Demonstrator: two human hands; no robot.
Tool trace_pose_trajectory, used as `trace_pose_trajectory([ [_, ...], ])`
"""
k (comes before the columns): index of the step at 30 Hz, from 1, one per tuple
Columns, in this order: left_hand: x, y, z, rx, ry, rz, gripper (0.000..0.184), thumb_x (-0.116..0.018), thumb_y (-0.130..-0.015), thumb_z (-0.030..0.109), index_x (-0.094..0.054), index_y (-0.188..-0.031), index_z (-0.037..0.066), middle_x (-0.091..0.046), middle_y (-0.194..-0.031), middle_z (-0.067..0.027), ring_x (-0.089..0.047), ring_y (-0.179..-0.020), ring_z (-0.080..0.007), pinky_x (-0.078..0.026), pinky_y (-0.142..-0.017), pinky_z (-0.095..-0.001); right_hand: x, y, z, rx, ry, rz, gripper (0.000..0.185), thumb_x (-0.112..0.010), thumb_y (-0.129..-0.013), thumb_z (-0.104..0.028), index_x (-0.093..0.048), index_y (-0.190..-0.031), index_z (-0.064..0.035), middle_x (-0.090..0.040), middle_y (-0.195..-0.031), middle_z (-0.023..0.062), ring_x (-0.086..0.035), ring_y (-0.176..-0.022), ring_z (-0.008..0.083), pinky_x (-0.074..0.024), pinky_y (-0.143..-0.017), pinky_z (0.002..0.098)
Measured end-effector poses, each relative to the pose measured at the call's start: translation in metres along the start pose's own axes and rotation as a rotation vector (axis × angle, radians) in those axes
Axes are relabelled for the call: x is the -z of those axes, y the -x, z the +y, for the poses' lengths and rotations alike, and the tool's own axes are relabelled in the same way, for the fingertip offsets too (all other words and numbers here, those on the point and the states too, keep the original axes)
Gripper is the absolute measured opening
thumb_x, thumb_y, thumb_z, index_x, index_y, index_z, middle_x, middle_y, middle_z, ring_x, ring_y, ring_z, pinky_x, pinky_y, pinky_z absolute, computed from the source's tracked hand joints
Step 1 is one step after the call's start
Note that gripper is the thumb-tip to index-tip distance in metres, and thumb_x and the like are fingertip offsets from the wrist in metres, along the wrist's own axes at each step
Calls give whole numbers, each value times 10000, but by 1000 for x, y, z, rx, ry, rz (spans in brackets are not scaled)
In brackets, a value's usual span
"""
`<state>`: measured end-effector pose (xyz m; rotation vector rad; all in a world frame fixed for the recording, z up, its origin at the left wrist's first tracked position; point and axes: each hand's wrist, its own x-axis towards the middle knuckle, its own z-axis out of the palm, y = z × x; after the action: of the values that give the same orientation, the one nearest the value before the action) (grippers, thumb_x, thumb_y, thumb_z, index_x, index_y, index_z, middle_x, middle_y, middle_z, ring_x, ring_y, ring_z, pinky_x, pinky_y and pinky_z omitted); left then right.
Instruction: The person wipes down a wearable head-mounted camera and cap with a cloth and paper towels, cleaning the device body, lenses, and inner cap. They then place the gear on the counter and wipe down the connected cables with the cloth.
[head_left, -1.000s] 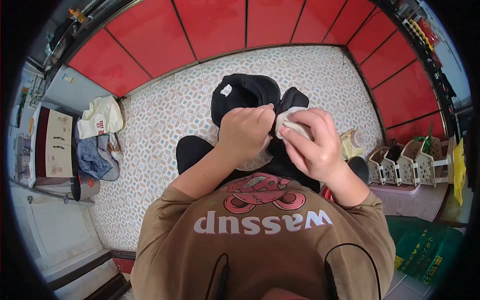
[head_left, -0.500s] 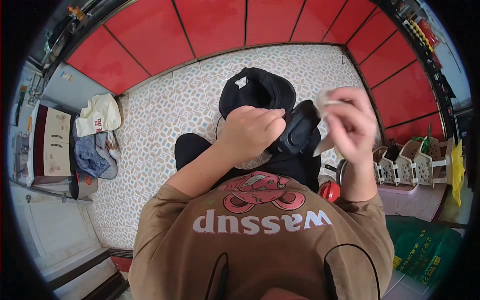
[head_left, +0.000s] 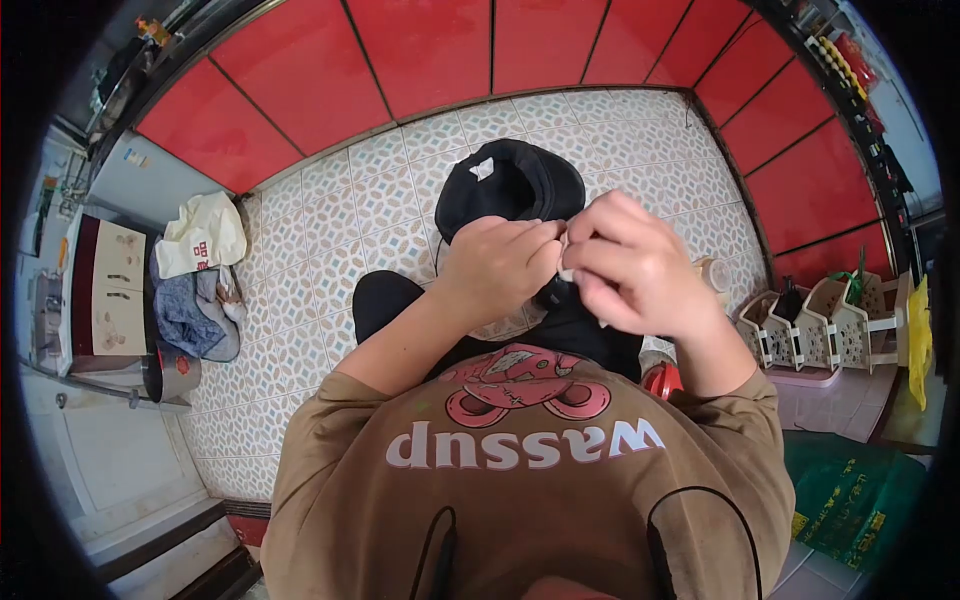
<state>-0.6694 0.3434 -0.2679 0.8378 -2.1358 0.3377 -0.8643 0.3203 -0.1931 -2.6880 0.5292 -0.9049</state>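
Note:
A black, rounded, cap-like item (head_left: 510,180) is between my knees and the far floor, its hollow inside turned up and a small white patch showing in it. My left hand (head_left: 495,262) is closed at its near rim, fingers laid together over the edge. Close against those fingertips, my right hand (head_left: 635,265) pinches a small whitish piece (head_left: 567,273) that looks like cloth or tissue. Below the pinch, part of a shiny black object (head_left: 552,293) shows; my hands cover most of it, and I cannot tell its kind.
Patterned tiles (head_left: 330,230) cover the floor up to red cabinet doors (head_left: 440,50). At left lie a cream bag (head_left: 203,232) and blue-grey cloth (head_left: 187,315). On the right are a beige rack (head_left: 825,325), a jar (head_left: 716,273), a red object (head_left: 662,380) and a green bag (head_left: 850,500).
My right hand has moved left and down with the whitish piece, meeting my left fingertips. The shiny black object is now mostly covered. My left hand stays nearly in place.

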Motion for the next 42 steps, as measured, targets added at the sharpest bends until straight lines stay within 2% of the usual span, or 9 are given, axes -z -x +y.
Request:
trace_pose_trajectory([
  [5,4,-1,-4,-34,-15,-1,107,-589,-724,144,-544,-804,89,-670,-1002,-50,-654,-803,-151,-472,-614,-283,17,14,54,-145,84,-26,93,-552,-747,-34,-616,-803,4,-579,-863,83,-570,-802,236,-454,-719,313],
  [8,10,-3,-4,20,27,-9,76,-580,-713,110,-528,-743,63,-691,-1016,-65,-661,-743,-179,-467,-578,-281,14,21,63,-519,-299,-27,116,-534,-805,-13,-633,-854,22,-597,-915,87,-576,-879,200,-447,-770,309],
  [12,9,-6,-8,-31,19,38,79,-589,-688,92,-534,-734,60,-692,-1023,-67,-654,-715,-183,-458,-569,-284,5,25,57,-389,-468,167,169,-535,-859,-24,-663,-952,33,-617,-1011,109,-573,-968,190,-438,-835,298],
  [17,9,-6,-8,-63,24,70,89,-601,-667,73,-543,-733,58,-697,-1008,-61,-649,-695,-188,-454,-563,-282,1,23,55,-210,-454,60,218,-562,-864,-52,-660,-1032,46,-626,-1040,116,-591,-1014,213,-448,-881,303],
  [24,4,-5,-10,293,167,62,271,-661,-624,63,-613,-890,55,-680,-933,-76,-642,-714,-240,-472,-610,-305,-42,44,53,-638,-1117,548,291,-532,-933,-43,-585,-1203,50,-598,-1146,78,-555,-1089,172,-436,-940,308],
  [28,-5,-2,-12,376,199,105,338,-681,-616,78,-634,-951,65,-670,-874,-94,-638,-704,-276,-482,-608,-340,-46,42,38,-714,-1401,606,314,-526,-942,-26,-558,-1246,44,-554,-1212,68,-535,-1123,161,-417,-966,295],
  [33,-7,1,-11,438,269,98,339,-694,-626,80,-632,-960,65,-663,-834,-98,-640,-701,-287,-493,-611,-351,-52,51,36,-711,-1197,696,298,-555,-909,-8,-585,-1198,58,-556,-1199,89,-547,-1097,169,-420,-950,297],
  [36,-3,3,-11,623,288,48,370,-719,-625,80,-626,-983,56,-651,-799,-105,-652,-711,-284,-506,-615,-343,-34,54,34,-428,-627,484,270,-583,-862,10,-623,-1124,57,-582,-1153,117,-565,-1046,181,-439,-914,305],
  [42,0,2,-16,638,459,61,427,-757,-620,84,-618,-1023,53,-669,-828,-113,-677,-727,-268,-527,-627,-334,-2,32,26,-310,-291,500,212,-595,-822,3,-652,-1025,23,-597,-1082,141,-581,-977,217,-455,-854,311],
])
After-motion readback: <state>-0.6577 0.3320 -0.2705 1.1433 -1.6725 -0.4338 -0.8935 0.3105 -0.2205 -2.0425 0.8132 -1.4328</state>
